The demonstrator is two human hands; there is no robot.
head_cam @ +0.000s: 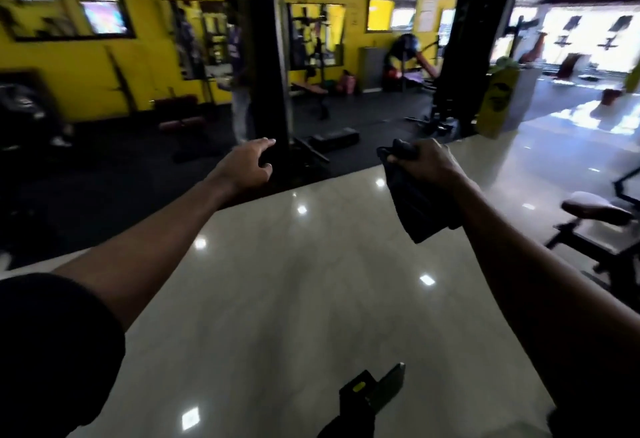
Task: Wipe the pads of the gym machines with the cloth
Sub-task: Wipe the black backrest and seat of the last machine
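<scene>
Over on the left side stands a yellow wall (86,67) with dark mats (104,178) below it. Next comes the left hand (244,169). It holds nothing. Its fingers are loose and a little bent, and it reaches out near a tall black post (266,57). I cannot tell if it touches the post. Far behind the post sits a small bench (308,89).

Further right, the right hand (426,164) squeezes the cloth (415,209) at its top. The rest of the dark cloth hangs down under the fist, above the shiny floor (311,299). The cloth is not on any pad yet. At the right edge is a machine with a padded seat (595,207), well apart from the cloth.

I think the person is on the way to a machine, so no wiping is going on here. Some things could go wrong. The cloth hangs loose, so it could slip out, drop and get dirty. The floor looks smooth and slick, so a fast step could slide. The left hand is so near the post that it could bump it.
</scene>
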